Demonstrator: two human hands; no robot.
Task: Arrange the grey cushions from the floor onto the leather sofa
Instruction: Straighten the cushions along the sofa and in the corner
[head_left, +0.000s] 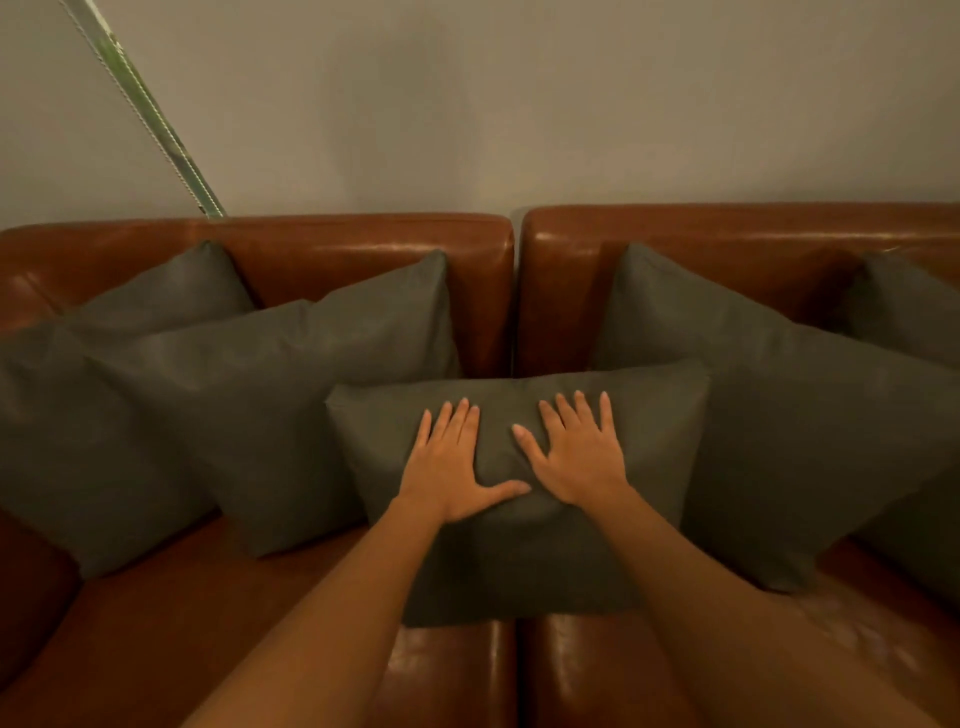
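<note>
A brown leather sofa (363, 244) fills the lower view, with a seam between two sections at the middle. Several grey cushions lean on it. The middle grey cushion (519, 561) stands over the seam. My left hand (447, 467) and my right hand (576, 457) lie flat on its front, fingers spread, pressing it, gripping nothing. A large cushion (291, 395) leans to its left, another (67, 441) at the far left, and one (176, 291) behind them. On the right leans a large cushion (769, 415), with a further one (909, 312) at the right edge.
A plain pale wall (519, 104) rises behind the sofa. A slanted metallic pole (150, 109) leans at the upper left, ending behind the backrest. Bare leather seat (171, 597) shows in front of the cushions at left and right.
</note>
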